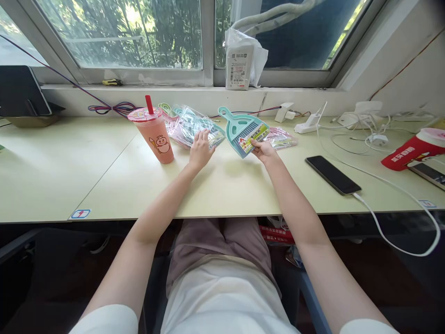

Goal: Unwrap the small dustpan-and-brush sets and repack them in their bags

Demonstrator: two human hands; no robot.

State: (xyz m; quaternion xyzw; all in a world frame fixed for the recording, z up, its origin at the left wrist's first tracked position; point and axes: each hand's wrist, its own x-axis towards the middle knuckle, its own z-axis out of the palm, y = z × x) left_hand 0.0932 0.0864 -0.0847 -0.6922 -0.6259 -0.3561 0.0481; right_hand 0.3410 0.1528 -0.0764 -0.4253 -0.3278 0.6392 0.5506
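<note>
My right hand (265,150) pinches the lower right edge of a small teal dustpan and brush set (247,131), raised at a tilt above the table. A printed card label crosses its bristles. My left hand (202,151) rests with fingers stretched out on the near side of a heap of plastic-wrapped dustpan sets (193,123). Teal, green and pink show through the clear wrapping, and part of the heap lies under my fingers. Behind my right hand is another wrapped pink set (281,138), partly hidden by the raised one.
Left of the heap stands a pink drink cup (155,134) with a red straw. A phone (333,174) on a white cable lies to the right, near a red cup (415,150) on its side. Chargers and a power strip (308,124) sit behind; a box (238,67) stands on the sill.
</note>
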